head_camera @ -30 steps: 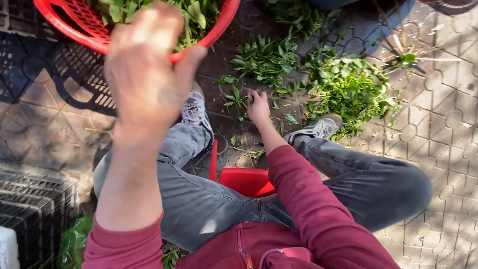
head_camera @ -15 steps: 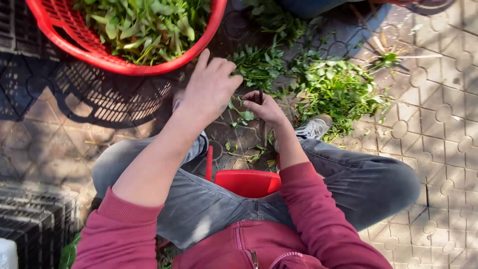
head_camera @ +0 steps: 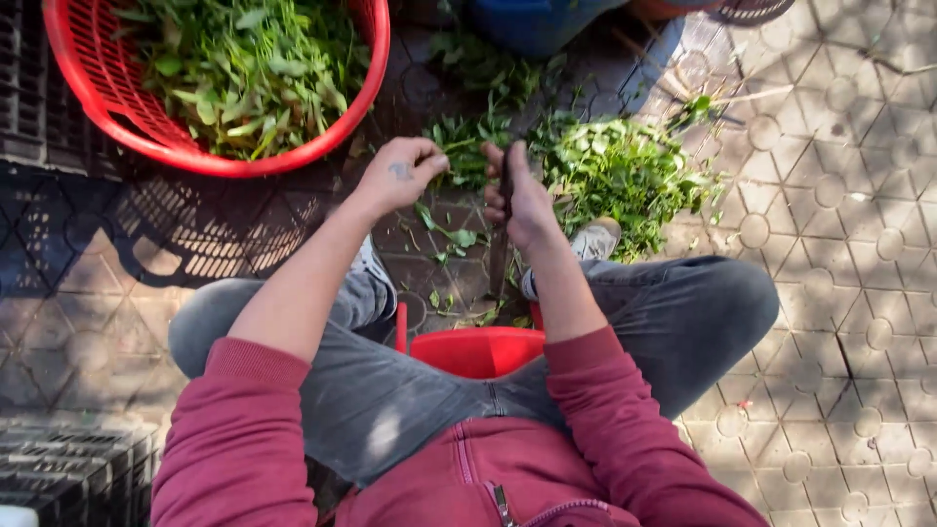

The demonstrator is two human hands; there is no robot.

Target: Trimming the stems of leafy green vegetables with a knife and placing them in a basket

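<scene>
My left hand (head_camera: 398,174) reaches forward over the paved ground, its fingertips pinched on a small bunch of green leafy stems (head_camera: 463,154). Just to its right, my right hand (head_camera: 524,203) is closed round a thin dark knife-like tool (head_camera: 502,256) that points down toward my feet. The two hands almost meet over the stems. A loose pile of cut greens (head_camera: 625,176) lies on the pavement right of my right hand. At the upper left, a round red basket (head_camera: 376,68) is full of leafy greens (head_camera: 244,68).
I sit on a low red stool (head_camera: 476,349) with my knees apart. Black plastic crates (head_camera: 59,468) stand at the left and lower left. A blue container (head_camera: 532,21) is at the top. Stray leaves (head_camera: 451,237) litter the paving stones.
My left hand came down from close to the camera, near the basket, and now pinches the stems next to my right hand. The view tilted slightly toward the basket.
</scene>
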